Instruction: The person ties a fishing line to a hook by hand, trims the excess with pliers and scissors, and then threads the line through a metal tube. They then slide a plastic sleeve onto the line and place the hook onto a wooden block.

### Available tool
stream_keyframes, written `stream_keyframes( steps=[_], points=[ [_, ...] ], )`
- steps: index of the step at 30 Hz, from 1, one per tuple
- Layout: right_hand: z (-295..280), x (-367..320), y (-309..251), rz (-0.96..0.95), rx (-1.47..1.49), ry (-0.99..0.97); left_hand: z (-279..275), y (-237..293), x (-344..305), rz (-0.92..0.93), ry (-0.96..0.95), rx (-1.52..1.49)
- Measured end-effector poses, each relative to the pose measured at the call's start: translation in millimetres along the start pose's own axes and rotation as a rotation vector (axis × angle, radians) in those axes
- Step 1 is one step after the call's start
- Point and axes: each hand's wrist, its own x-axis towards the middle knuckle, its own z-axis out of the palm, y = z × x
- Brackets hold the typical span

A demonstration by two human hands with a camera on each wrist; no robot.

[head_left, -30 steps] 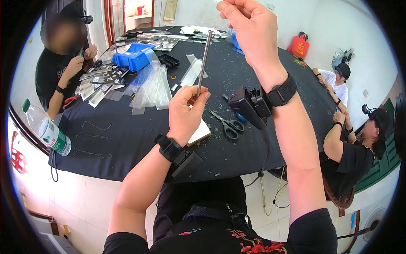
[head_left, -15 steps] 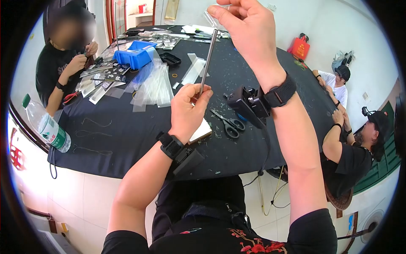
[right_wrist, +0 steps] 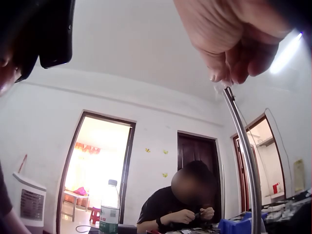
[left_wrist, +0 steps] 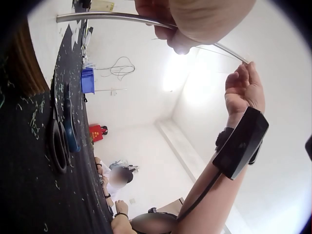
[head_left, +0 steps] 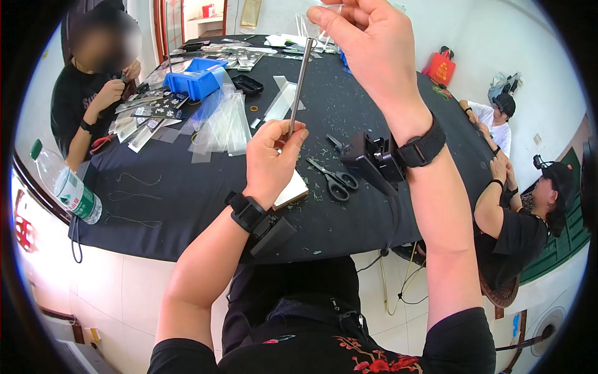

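My left hand (head_left: 272,160) grips a thin metal rod (head_left: 301,84) near its lower part, and the rod stands nearly upright, leaning a little right. At the rod's top, my right hand (head_left: 378,56) pinches a small clear plastic piece (head_left: 323,30) between thumb and fingers. In the left wrist view, the rod (left_wrist: 112,17) passes through the left hand (left_wrist: 209,17), and its far end meets the fingertips of the right hand (left_wrist: 245,92). The right wrist view has the right hand (right_wrist: 234,41) right above the rod's tip (right_wrist: 229,92).
Black-handled scissors (head_left: 338,181) and a white-topped block (head_left: 291,191) lie on the black-covered table (head_left: 205,230). Clear plastic sleeves (head_left: 227,128), a blue bin (head_left: 195,81) and a black tray (head_left: 248,85) are farther back. A bottle (head_left: 73,190) stands left. Other people sit around the table.
My right hand has lowered slightly, and more of the clear plastic shows at the rod's top. The left hand keeps its grip on the rod, with only slight movement.
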Motion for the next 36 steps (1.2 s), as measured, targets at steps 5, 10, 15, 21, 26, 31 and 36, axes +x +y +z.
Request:
stream_keyframes(
  steps=[5, 10, 15, 21, 26, 31, 36],
  points=[
    [-2.1, -2.8, -2.8, -0.041, 0.027, 0.014, -0.2, 0.9, 0.4, -0.019, -0.001, 0.003],
    [-1.0, -2.1, -6.0, 0.004, -0.003, 0.02, 0.3, -3.7, 0.3, 0.014, 0.002, -0.03],
    [-1.5, -4.1, -3.4, -0.026, -0.074, 0.021, 0.2, -2.7, -0.2, 0.011, 0.002, -0.018],
    [0.4, -4.5, -1.9, -0.017, -0.043, 0.025, 0.3, -3.6, 0.6, 0.01, 0.005, -0.007],
    [-2.6, 0.3, 10.4, -0.119, 0.016, 0.045, 0.6, -4.6, 0.9, 0.014, 0.005, -0.009],
    [-2.7, 1.9, 9.0, -0.036, 0.058, 0.086, 0.5, -1.9, 1.3, 0.036, 0.012, -0.002],
    [-0.4, 1.5, 7.7, -0.004, 0.157, 0.05, -0.1, -1.2, 1.0, 0.031, 0.01, -0.005]
  ],
)
